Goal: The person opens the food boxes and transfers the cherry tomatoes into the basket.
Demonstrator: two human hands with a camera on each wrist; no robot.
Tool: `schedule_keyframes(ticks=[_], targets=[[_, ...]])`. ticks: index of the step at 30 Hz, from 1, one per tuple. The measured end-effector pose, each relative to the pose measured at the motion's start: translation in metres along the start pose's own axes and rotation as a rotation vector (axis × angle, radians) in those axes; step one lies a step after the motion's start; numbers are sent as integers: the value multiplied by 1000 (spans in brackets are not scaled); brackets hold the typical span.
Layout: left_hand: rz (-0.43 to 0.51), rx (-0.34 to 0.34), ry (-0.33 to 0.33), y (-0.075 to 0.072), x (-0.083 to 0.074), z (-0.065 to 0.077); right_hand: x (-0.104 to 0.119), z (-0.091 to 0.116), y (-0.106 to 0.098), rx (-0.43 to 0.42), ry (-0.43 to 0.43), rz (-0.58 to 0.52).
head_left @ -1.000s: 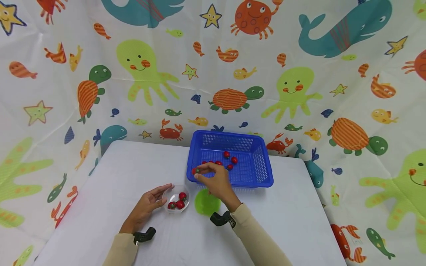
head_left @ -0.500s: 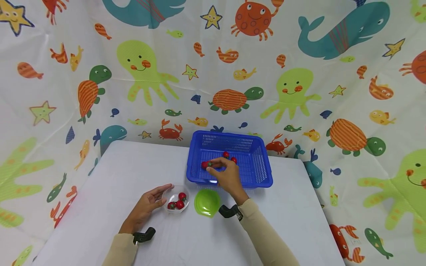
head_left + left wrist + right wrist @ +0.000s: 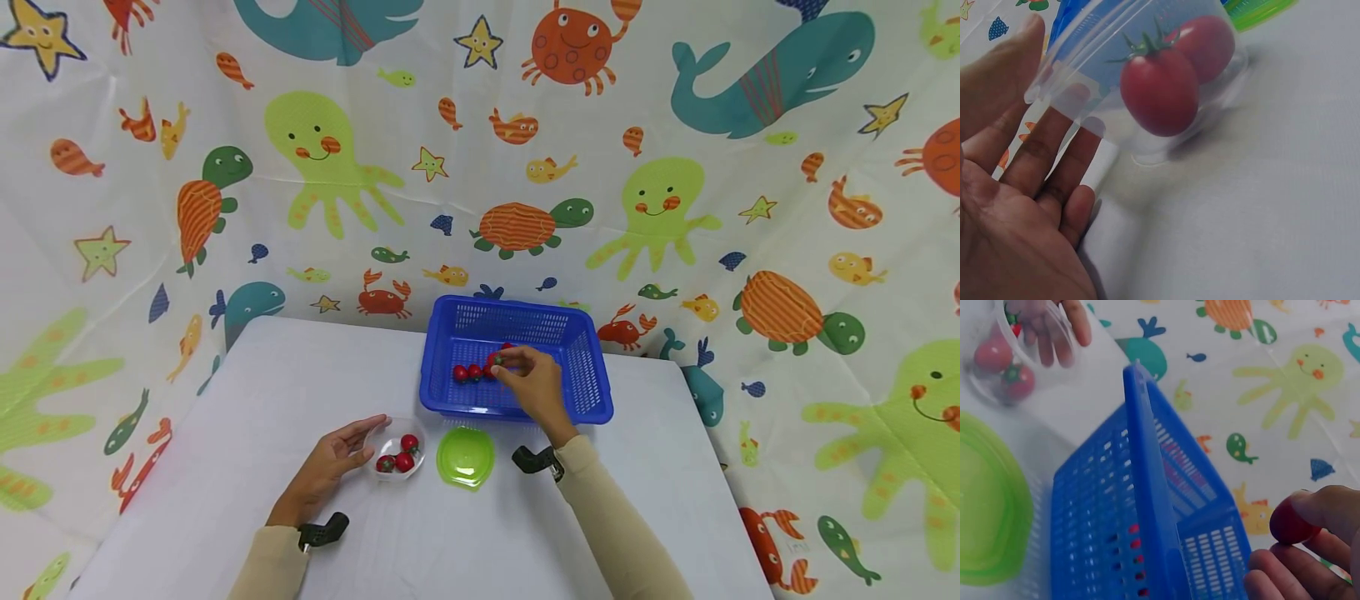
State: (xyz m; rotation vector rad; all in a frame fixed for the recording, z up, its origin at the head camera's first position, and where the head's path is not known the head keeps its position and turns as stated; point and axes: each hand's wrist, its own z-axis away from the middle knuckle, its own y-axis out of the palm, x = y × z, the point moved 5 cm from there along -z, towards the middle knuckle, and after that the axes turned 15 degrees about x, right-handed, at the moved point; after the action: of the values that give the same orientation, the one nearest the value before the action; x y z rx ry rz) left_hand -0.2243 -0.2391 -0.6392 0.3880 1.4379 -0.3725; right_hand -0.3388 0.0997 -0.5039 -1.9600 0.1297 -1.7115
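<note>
My right hand [image 3: 534,385] pinches a red cherry tomato [image 3: 1291,522] between thumb and fingers, over the blue plastic basket [image 3: 592,367]. Inside the basket several more cherry tomatoes [image 3: 460,374] lie in a short row, and the hand partly covers others. On the table to the left, my left hand [image 3: 333,458] rests against a clear plastic bowl [image 3: 1107,125], thumb and fingers spread with nearly straight fingers at its rim. Three cherry tomatoes with green stems [image 3: 1160,94] sit in that bowl. A round green lid [image 3: 465,458] lies between the bowl and my right forearm.
The basket stands at the back edge of the white table [image 3: 420,542]. Behind it hangs a white cloth [image 3: 480,275] printed with sea animals. Each wrist wears a black camera mount [image 3: 536,460].
My right hand has moved right across the basket with a cherry tomato between its fingertips, uncovering the row of tomatoes and the lid. The left hand stays at the bowl.
</note>
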Motion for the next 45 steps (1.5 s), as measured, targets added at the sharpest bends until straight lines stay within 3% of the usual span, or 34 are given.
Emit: schedule_keyframes(ticks=[12,20,28,37,45], targets=[[5,-10,-1,-2,0,0,-21,-17,-22,46,110,76],[13,-19,-29,-3,1,1,-31,-32,-31,83,128,120],[15,-23,-23,-3,1,1,-42,-48,-36,111,175,159],[23,-15,0,-2,2,2,-56,-67,-36,184,283,177],[35,-17,1,0,1,2,-66,-76,-33,223,316,194]])
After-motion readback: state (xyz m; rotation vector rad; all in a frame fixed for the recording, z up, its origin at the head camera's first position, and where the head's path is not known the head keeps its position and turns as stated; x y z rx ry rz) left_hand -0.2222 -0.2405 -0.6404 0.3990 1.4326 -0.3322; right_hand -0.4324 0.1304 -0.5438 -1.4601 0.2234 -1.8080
